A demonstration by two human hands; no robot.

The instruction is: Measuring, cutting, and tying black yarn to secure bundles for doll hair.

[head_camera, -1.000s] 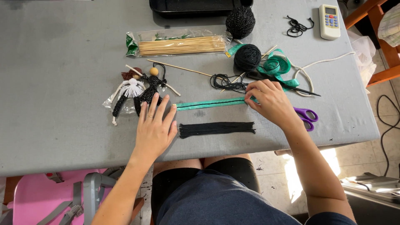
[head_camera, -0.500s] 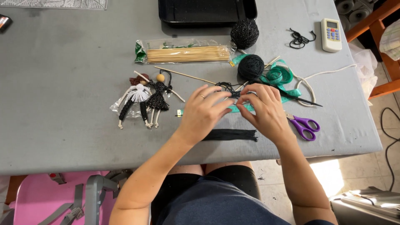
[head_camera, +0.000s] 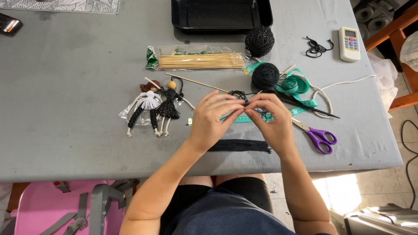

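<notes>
Head view, left hand (head_camera: 213, 124) and right hand (head_camera: 272, 124) pinching black thread (head_camera: 246, 104) between touching fingertips

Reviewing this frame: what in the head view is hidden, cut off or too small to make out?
- What the left hand and right hand pinch: the fingers cover it; only thin black cord shows above them.
- Green measuring tape: its middle runs behind both hands.
- Black baking tray: cut by the top edge.
- Small dark device: cut by the left edge.
- Bundle of black threads: its left end is behind the left wrist.
</notes>
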